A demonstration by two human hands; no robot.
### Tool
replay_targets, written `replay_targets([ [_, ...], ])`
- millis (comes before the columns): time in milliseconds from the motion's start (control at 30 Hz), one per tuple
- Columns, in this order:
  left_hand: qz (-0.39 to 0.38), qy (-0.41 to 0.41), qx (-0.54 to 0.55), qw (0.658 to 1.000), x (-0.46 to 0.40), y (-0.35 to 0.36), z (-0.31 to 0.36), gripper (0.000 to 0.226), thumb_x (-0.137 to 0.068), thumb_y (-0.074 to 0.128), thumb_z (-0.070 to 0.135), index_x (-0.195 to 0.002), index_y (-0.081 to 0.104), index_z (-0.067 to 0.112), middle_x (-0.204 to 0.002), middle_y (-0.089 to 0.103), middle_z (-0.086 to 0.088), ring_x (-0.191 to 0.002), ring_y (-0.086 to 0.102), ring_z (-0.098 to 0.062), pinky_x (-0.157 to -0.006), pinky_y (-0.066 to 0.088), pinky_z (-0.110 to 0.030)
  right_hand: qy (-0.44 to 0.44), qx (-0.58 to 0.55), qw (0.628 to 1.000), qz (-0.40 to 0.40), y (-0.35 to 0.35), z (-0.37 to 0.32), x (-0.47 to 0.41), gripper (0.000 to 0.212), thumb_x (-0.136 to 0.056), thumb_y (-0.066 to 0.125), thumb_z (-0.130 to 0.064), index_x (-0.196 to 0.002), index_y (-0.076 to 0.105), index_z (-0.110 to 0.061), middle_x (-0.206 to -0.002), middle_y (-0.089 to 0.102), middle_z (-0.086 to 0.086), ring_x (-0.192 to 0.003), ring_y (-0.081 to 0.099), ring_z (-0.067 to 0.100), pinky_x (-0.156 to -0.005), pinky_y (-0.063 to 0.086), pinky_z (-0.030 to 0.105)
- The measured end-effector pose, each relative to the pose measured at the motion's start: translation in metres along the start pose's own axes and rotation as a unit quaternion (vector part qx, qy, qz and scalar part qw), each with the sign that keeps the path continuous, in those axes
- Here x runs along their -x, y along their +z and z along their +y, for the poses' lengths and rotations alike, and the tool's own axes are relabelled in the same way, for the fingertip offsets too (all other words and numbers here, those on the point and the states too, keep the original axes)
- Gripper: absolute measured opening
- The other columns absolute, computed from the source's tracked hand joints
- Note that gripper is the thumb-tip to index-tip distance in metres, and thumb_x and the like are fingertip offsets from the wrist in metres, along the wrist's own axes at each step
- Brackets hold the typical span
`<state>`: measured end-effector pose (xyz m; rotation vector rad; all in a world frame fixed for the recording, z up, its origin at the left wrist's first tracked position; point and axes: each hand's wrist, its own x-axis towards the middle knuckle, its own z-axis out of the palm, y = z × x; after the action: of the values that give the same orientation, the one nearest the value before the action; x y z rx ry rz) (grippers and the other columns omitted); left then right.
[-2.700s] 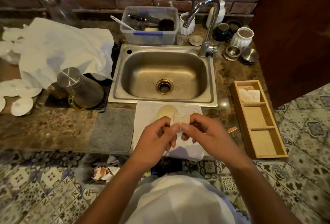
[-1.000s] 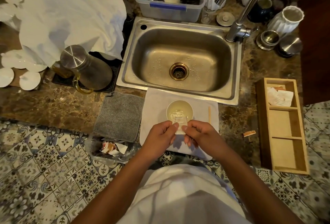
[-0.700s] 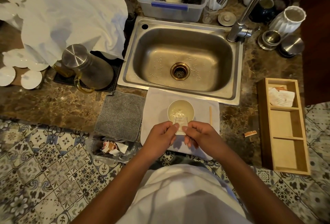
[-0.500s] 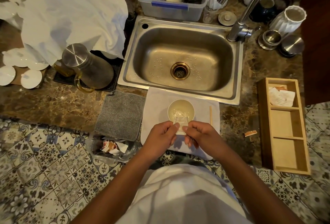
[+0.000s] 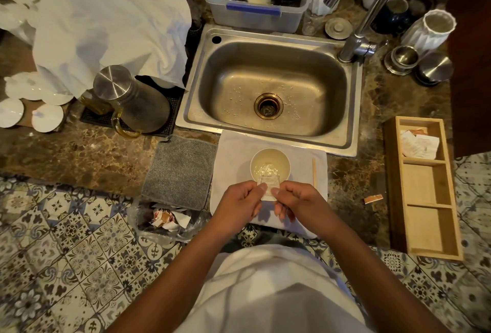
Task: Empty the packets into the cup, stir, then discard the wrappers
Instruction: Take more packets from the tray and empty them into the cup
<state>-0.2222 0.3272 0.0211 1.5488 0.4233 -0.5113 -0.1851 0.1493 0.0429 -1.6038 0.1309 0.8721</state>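
White paper makes up the small packet (image 5: 269, 187) that both hands hold over the near rim of the cup (image 5: 270, 166). The left hand (image 5: 238, 205) pinches the packet's left edge between thumb and curled fingers (image 5: 261, 188), and the right hand (image 5: 297, 203) pinches its right edge the same way, so the packet hangs between the two thumbs with its upper end over the cup's mouth. The cup is pale, holds a clear liquid, and stands on a white cloth (image 5: 231, 162) spread over the marble tabletop (image 5: 87, 157) just in front of the steel sink (image 5: 268, 88). A thin wooden stirrer (image 5: 314, 172) lies on the cloth to the right of the cup, apart from it. Farther right, a wooden tray (image 5: 451, 216) with three compartments holds a few more packets (image 5: 419, 145) in its far compartment; a torn orange scrap (image 5: 373, 199) lies on the tabletop between cloth and tray. A grey mat (image 5: 180, 170) lies left of the cloth, and below the tabletop edge a clear bag (image 5: 170, 222) holds crumpled wrappers.
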Motion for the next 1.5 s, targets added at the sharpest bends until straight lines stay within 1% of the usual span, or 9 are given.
replay_targets([
  [67, 0.0, 0.002, -0.003, 1.0, 0.0007, -0.0001, 0.0006, 0.041, -0.104, 0.058, 0.028, -0.068, 0.055, 0.009, -0.046, 0.048, 0.003, -0.04, 0.038, -0.009, -0.044, 0.034, -0.018, -0.002, 0.002, 1.0, -0.001, -0.0001, -0.0001, 0.0005, 0.034, -0.103, 0.06, -0.019, -0.07, 0.068, -0.017, -0.063, 0.069, 0.006, -0.051, 0.059, 0.011, -0.052, 0.047, 0.016],
  [200, 0.0, 0.01, -0.013, 1.0, 0.0019, -0.0009, 0.0007, 0.046, -0.104, 0.057, 0.026, -0.07, 0.051, -0.004, -0.045, 0.048, 0.004, -0.039, 0.037, -0.008, -0.044, 0.034, -0.018, -0.003, 0.005, 1.0, -0.003, -0.0001, 0.0007, 0.0011, 0.034, -0.103, 0.06, -0.019, -0.07, 0.068, -0.017, -0.063, 0.069, 0.006, -0.051, 0.059, 0.011, -0.053, 0.047, 0.016],
  [233, 0.001, 0.011, -0.014, 1.0, 0.0019, -0.0006, 0.001, 0.046, -0.104, 0.057, 0.025, -0.069, 0.051, -0.003, -0.044, 0.048, 0.004, -0.038, 0.037, -0.007, -0.044, 0.034, -0.018, -0.002, 0.004, 1.0, -0.002, 0.0, 0.001, 0.001, 0.034, -0.103, 0.06, -0.019, -0.07, 0.068, -0.016, -0.062, 0.069, 0.005, -0.051, 0.059, 0.011, -0.053, 0.047, 0.016],
  [333, 0.005, 0.011, -0.007, 1.0, 0.0021, 0.0008, 0.0026, 0.042, -0.105, 0.058, 0.024, -0.067, 0.053, 0.006, -0.044, 0.048, 0.005, -0.038, 0.038, -0.006, -0.044, 0.034, -0.018, 0.002, -0.008, 1.0, -0.003, 0.0003, 0.0016, 0.0002, 0.034, -0.103, 0.06, -0.018, -0.07, 0.066, -0.013, -0.061, 0.068, 0.006, -0.05, 0.058, 0.011, -0.052, 0.046, 0.016],
  [433, 0.008, 0.01, -0.005, 1.0, 0.0022, 0.001, 0.0031, 0.042, -0.105, 0.058, 0.023, -0.065, 0.053, 0.01, -0.044, 0.049, 0.005, -0.038, 0.038, -0.006, -0.044, 0.034, -0.017, 0.005, -0.011, 1.0, -0.003, 0.0005, 0.001, 0.0001, 0.034, -0.103, 0.06, -0.018, -0.07, 0.067, -0.012, -0.062, 0.068, 0.007, -0.051, 0.059, 0.012, -0.052, 0.046, 0.016],
  [767, 0.006, 0.002, 0.013, 1.0, 0.0023, 0.0, 0.0005, 0.04, -0.104, 0.058, 0.022, -0.067, 0.054, 0.008, -0.044, 0.048, 0.005, -0.038, 0.037, -0.006, -0.044, 0.033, -0.018, 0.014, -0.01, 1.0, -0.002, 0.0015, -0.0009, 0.0013, 0.033, -0.102, 0.061, -0.019, -0.072, 0.068, -0.011, -0.063, 0.069, 0.009, -0.051, 0.059, 0.014, -0.051, 0.046, 0.016],
  [1133, 0.009, 0.007, 0.012, 1.0, 0.002, 0.0001, 0.0014, 0.045, -0.104, 0.059, 0.023, -0.06, 0.053, 0.015, -0.044, 0.049, 0.004, -0.038, 0.037, -0.007, -0.044, 0.034, -0.019, 0.008, -0.001, 1.0, -0.004, 0.0009, -0.0012, 0.0003, 0.034, -0.103, 0.061, -0.02, -0.071, 0.069, -0.012, -0.063, 0.069, 0.01, -0.051, 0.059, 0.014, -0.05, 0.046, 0.016],
  [1300, 0.009, 0.006, 0.005, 1.0, 0.0022, -0.0007, 0.003, 0.048, -0.104, 0.059, 0.024, -0.056, 0.052, 0.019, -0.044, 0.049, 0.004, -0.038, 0.037, -0.007, -0.045, 0.034, -0.018, 0.009, 0.0, 1.0, -0.003, 0.0007, -0.0007, -0.0002, 0.033, -0.102, 0.061, -0.02, -0.072, 0.069, -0.011, -0.063, 0.069, 0.01, -0.051, 0.059, 0.015, -0.05, 0.046, 0.016],
  [1500, 0.008, 0.004, -0.006, 1.0, 0.0028, -0.0011, 0.0053, 0.049, -0.103, 0.059, 0.026, -0.056, 0.052, 0.019, -0.044, 0.048, 0.003, -0.038, 0.038, -0.007, -0.045, 0.034, -0.017, 0.011, 0.003, 1.0, -0.001, -0.0003, 0.0011, -0.0001, 0.033, -0.102, 0.062, -0.022, -0.071, 0.071, -0.014, -0.063, 0.07, 0.011, -0.05, 0.06, 0.015, -0.049, 0.046, 0.016],
])
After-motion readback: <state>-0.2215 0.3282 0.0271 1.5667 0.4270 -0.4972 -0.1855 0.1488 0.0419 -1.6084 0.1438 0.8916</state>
